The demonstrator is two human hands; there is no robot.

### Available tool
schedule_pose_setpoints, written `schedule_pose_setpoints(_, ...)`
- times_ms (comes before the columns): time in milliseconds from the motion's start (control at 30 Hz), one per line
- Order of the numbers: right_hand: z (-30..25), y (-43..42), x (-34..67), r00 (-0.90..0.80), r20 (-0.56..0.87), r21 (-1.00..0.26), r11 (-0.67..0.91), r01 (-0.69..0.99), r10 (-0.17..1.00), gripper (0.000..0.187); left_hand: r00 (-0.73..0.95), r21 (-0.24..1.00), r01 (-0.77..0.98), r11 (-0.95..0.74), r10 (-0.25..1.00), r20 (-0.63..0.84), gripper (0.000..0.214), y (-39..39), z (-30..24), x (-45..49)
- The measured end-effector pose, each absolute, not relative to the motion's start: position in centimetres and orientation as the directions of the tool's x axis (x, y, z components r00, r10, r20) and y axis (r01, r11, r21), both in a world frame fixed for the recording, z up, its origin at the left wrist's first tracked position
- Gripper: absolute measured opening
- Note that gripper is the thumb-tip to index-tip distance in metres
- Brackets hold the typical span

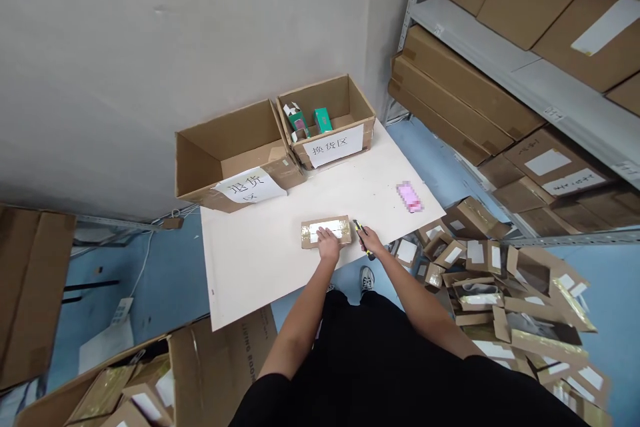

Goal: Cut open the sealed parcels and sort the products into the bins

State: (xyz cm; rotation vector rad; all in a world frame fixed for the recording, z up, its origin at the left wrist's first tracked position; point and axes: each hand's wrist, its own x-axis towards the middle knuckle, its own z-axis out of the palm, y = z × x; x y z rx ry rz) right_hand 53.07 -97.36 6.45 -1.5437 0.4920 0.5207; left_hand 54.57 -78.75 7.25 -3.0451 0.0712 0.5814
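Observation:
A small taped cardboard box (pixel 306 235) with a white label lies near the front edge of the white table. My left hand (pixel 327 241) rests on top of this box, fingers spread over its label. In my right hand (pixel 369 240) is a yellow-and-black utility knife (pixel 358 228), held just off the box's right end. Whether its blade is out is too small to tell.
Two open cartons with paper signs, a left one (pixel 200 163) and a right one (pixel 367 133) holding green boxes, stand at the table's back. A pink pixelated item (pixel 410 197) lies at right. Opened boxes (pixel 530 333) cover the floor beside a loaded shelf (pixel 500 47).

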Motion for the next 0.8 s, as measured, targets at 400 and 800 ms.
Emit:
schedule_pose_setpoints(400, 7.7, -97.7, 53.2, 0.793, -0.596, -0.791, -0.267, -0.551, 0.127, 0.033, 0.904, -0.082, -0.1, -0.992, -0.056, -0.424, 0.101, -78.3, 8.1, 55.4)
schedule_pose_setpoints(800, 6.4, -93.8, 51.6, 0.778, -0.613, -0.753, -0.197, -0.628, -0.138, 0.039, 0.887, 0.075, -0.147, -0.986, -0.165, -0.432, 0.062, -72.8, 12.2, 59.8)
